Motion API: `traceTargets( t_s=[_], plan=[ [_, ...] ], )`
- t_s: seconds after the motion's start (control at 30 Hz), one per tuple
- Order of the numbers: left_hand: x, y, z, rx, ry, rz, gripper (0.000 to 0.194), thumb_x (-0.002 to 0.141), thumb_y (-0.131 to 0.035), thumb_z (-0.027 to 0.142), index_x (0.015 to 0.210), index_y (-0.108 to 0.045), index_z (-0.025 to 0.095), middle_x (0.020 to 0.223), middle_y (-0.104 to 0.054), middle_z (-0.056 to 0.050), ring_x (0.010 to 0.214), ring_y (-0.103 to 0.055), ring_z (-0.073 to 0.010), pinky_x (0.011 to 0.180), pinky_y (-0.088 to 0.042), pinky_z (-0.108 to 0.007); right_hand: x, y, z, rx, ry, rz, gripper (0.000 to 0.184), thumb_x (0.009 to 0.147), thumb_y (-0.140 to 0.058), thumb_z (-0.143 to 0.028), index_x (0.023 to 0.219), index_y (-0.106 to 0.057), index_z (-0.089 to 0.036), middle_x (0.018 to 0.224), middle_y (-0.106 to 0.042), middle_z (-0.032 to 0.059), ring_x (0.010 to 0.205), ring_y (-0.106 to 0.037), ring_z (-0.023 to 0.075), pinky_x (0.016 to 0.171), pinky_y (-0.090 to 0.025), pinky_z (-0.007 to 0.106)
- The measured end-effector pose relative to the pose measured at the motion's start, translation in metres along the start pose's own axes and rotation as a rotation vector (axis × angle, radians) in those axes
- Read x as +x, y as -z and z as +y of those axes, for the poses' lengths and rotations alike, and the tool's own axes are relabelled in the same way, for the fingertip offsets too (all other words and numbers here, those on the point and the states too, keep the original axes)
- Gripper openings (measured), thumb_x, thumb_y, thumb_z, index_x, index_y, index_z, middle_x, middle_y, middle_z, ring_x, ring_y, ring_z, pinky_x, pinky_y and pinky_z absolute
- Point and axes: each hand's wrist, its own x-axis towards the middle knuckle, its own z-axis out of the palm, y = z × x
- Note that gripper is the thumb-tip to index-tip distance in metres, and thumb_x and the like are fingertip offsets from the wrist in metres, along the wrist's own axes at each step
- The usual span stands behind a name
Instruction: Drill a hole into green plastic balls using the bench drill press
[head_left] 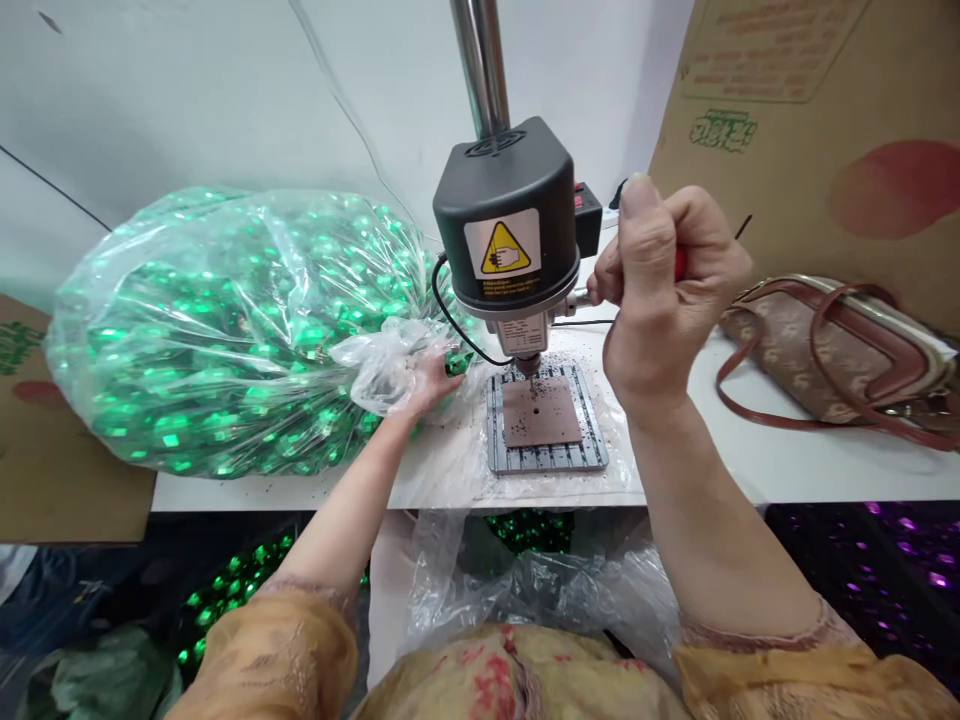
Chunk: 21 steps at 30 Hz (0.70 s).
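A small bench drill press [506, 210] stands in the middle, with a yellow warning label on its black housing. My right hand [671, 265] is closed around the red knob [681, 262] of its feed lever, thumb up. Under the drill chuck [528, 364] lies a flat brown board [547, 425] with a small hole, on the grooved metal base [592, 458]. Dark shavings are scattered there. At the gathered mouth of a clear plastic bag [225, 240], my left hand [426, 385] has thumb and fingers around a shiny green faceted bead [459, 362]. Its fingers are partly hidden.
Many green beads fill the bag on the white table [690, 470]. To the right are a brown patterned handbag [795, 350] and a big cardboard box [765, 150]. Below the table edge hang clear plastic sheeting [540, 590], green beads and purple beads [900, 560].
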Motion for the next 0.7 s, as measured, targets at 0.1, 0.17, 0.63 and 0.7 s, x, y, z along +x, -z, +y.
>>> traceTargets(
  t_s=[0.1,0.17,0.63,0.7],
  plan=[
    [-0.017,0.000,0.011,0.053,-0.092,-0.082,0.042,0.061,-0.083,0.018,0.102,-0.070,0.019,0.108,-0.068,-0.008,0.113,-0.061,-0.0303,0.107,-0.044,-0.047,0.000,0.001,0.000,-0.038,0.004,-0.011,0.042,0.091,-0.056,-0.040,0.064,-0.029,-0.021,0.051,-0.030,-0.0078,0.044,-0.032,0.0016,0.046,-0.027,0.024],
    [-0.029,0.002,0.017,0.038,-0.094,-0.098,0.042,0.067,-0.080,0.025,0.107,-0.070,0.020,0.108,-0.067,-0.008,0.109,-0.062,-0.0292,0.103,-0.048,-0.045,0.000,0.002,0.002,-0.067,0.007,-0.025,0.043,0.091,-0.054,-0.042,0.064,-0.029,-0.021,0.051,-0.031,-0.0074,0.045,-0.031,0.0021,0.045,-0.028,0.024],
    [-0.198,-0.014,0.152,-0.529,0.352,-0.736,0.047,0.085,-0.071,0.051,0.124,-0.068,0.026,0.116,-0.070,-0.008,0.100,-0.068,-0.0246,0.083,-0.055,-0.031,0.007,-0.009,0.000,0.132,-0.054,-0.083,0.029,0.095,-0.044,-0.033,0.067,-0.050,-0.027,0.055,-0.045,-0.0101,0.057,-0.036,0.0006,0.061,-0.046,0.007],
    [-0.221,-0.041,0.181,-0.798,0.688,-0.949,0.053,0.088,-0.067,0.054,0.132,-0.062,0.025,0.106,-0.072,-0.007,0.082,-0.069,-0.0196,0.073,-0.055,-0.029,0.017,-0.006,0.019,0.146,0.176,-0.090,0.021,0.093,-0.046,-0.029,0.073,-0.055,-0.028,0.051,-0.044,-0.0124,0.054,-0.033,-0.0017,0.055,-0.039,0.001]
  ],
)
